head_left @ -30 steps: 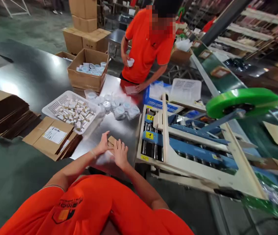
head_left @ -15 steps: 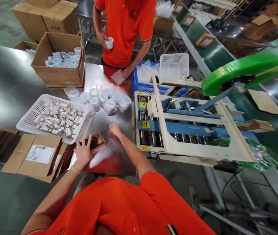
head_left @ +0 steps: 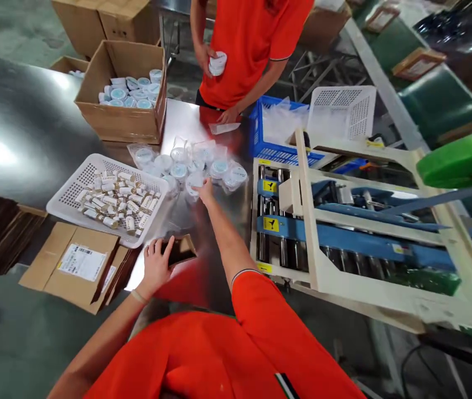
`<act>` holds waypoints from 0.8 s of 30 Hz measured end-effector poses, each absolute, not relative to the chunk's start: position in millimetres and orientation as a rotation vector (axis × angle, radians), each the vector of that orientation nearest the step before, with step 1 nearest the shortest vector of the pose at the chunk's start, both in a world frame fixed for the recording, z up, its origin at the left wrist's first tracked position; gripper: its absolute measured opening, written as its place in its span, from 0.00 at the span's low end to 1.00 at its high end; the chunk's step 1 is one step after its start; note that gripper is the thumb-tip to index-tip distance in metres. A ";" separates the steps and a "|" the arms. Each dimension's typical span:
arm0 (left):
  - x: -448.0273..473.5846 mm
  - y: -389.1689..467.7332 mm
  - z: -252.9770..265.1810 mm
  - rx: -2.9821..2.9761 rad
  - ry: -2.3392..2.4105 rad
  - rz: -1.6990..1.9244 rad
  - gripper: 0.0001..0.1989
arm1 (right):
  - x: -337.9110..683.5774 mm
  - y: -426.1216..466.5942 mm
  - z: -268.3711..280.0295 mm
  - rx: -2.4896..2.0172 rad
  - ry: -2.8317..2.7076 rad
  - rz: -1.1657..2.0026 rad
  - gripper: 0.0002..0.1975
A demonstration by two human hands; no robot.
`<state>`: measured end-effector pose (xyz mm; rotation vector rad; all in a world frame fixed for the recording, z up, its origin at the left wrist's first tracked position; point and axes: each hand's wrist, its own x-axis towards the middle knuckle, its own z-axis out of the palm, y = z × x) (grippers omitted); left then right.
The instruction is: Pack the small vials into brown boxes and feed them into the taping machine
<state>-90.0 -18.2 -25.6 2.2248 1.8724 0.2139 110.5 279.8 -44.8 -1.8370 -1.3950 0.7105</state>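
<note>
My left hand is at the near left side of a small open cardboard box, its thumb over the box and its fingers along the outer side. The box's inside is dark and partly hidden. My right hand reaches forward and closes its fingertips on a round white tub in a clear plastic bag. This tub lies at the near edge of a pile of bagged tubs. Left of the pile, a white perforated basket holds many small white-labelled bottles.
Flattened cartons lie at the left front. A large carton of round tubs stands behind. Across the table, a co-worker holds tubs and touches a clear bag. At right are a taping machine and a blue crate.
My right hand has moved forward from the bare tabletop to the bagged tubs. A white blur beside the small box is gone. My left hand stays at the box; the view has shifted.
</note>
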 end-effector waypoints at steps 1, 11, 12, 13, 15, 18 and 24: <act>-90.8 -15.7 -28.9 2.202 1.845 0.284 0.47 | 112.5 261.9 -39.5 -1.801 -1.474 0.662 0.18; -87.5 -4.1 -51.2 1.810 1.586 0.935 0.53 | 127.7 31.5 -1.0 -1.139 -2.693 0.749 0.09; -86.2 -3.4 -49.0 1.818 1.576 0.894 0.51 | 119.2 30.5 -0.8 -1.246 -2.717 0.863 0.12; -85.3 -2.6 -46.0 1.842 1.571 0.834 0.48 | 110.3 34.7 -0.5 -1.325 -2.717 0.988 0.16; -84.6 -0.4 -39.3 1.920 1.565 0.686 0.41 | 95.2 55.2 1.3 -1.364 -2.699 1.295 0.20; -85.5 2.5 -30.2 2.037 1.517 0.510 0.30 | 81.7 104.3 11.1 -1.293 -2.746 1.693 0.12; -82.0 5.1 -26.4 2.205 1.356 0.342 0.22 | -10.5 204.0 31.8 -1.317 -2.969 1.057 0.04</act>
